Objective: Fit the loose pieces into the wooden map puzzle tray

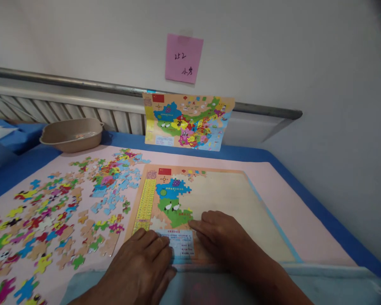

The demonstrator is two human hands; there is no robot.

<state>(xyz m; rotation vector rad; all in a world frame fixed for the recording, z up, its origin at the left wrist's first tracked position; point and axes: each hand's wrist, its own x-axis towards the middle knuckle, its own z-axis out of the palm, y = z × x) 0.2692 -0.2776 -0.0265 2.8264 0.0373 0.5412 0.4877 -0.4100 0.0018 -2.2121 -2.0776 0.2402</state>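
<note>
A tan basin (82, 145) is sitting at the left of the frame, above centre, holding some small bits (too small to identify). The puzzle board (231, 203) is lying on the pink-and-blue counter (287, 190), lower centre of the frame. Its left part is carrying fitted blue, green and tan pieces; its right part is showing bare backing. Loose puzzle pieces (63, 201) are covering the left of the frame, some already interlocking.

Writing: a pink note (184, 59), top centre, is showing "252" plus handwritten Chinese below, second character unclear. The map sheet (186, 123), hanging under it, is bearing a red flag and a Chinese title including 中; fine print is staying unreadable. The board is repeating both.

Left hand (147, 256) is resting half-curled over the board's lower-left edge; right hand (220, 233) is touching the green section, index finger extended, others curling. Cannot tell whether either is gripping anything.
</note>
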